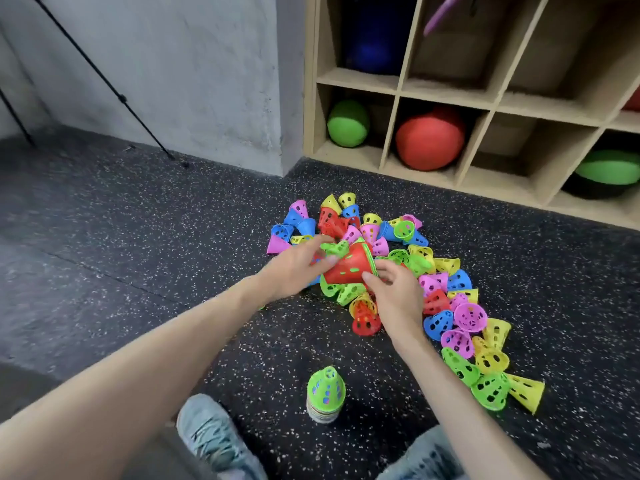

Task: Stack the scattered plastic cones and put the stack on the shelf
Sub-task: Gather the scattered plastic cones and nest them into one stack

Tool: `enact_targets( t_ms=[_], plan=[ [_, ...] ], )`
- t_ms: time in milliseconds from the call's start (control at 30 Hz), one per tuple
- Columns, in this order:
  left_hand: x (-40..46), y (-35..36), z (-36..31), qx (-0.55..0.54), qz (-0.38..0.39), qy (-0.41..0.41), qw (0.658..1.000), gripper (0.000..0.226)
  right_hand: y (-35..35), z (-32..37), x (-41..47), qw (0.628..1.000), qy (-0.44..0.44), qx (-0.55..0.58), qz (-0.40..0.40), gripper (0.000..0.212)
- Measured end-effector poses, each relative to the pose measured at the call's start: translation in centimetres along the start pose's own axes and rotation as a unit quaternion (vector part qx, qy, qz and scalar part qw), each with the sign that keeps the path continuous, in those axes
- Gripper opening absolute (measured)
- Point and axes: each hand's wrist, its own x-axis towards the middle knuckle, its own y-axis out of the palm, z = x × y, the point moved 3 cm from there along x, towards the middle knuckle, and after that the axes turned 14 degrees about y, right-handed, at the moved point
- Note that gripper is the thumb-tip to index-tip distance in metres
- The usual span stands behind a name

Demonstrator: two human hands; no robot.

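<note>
Several small perforated plastic cones [460, 317] in pink, blue, yellow, green and red lie scattered on the dark speckled floor. Above the pile's middle, my left hand [294, 268] and my right hand [394, 296] hold a short nested stack with a red cone [349, 268] outermost, tilted on its side. My left fingers also pinch a green cone [334, 247] at the stack's upper edge. Nearer to me stands an upright stack topped by a green cone [325, 386]. The wooden cubby shelf [498, 98] rises at the back right.
The shelf's lower cubbies hold a green ball [348, 123], a red ball [429, 138] and a green-and-black ball [606, 174]. Black tripod legs [121, 97] lean against the grey wall at the left. My shoe [211, 438] and knee are at the bottom edge.
</note>
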Motion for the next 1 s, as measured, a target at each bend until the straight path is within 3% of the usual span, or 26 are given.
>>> enact_targets(
  t_ms=[233,300,567,800,900,1000],
  plan=[
    [6.6,0.2,12.9,0.088,0.028,-0.106,0.99,0.043,4.5,-5.7,8.3,0.996,0.074,0.039,-0.024,0.018],
    [9.4,0.6,16.2,0.102,0.026,-0.117,0.987,0.041,6.3,-6.7,10.7,0.994,0.086,0.052,-0.033,0.009],
    [19.5,4.0,27.9,0.132,-0.011,-0.123,0.984,0.043,13.8,-10.4,19.0,0.997,0.067,0.045,0.014,0.016],
    [24.2,5.9,33.0,0.116,0.018,-0.122,0.986,0.046,15.8,-11.5,21.9,0.995,0.09,0.027,0.019,0.029],
    [25.2,6.1,34.3,0.11,0.018,-0.149,0.983,0.048,16.0,-10.7,23.0,0.995,0.087,0.04,-0.009,0.023],
    [26.0,6.3,34.7,0.121,0.006,-0.155,0.98,0.035,15.4,-10.0,24.3,0.996,0.073,0.038,-0.035,0.019]
  ],
)
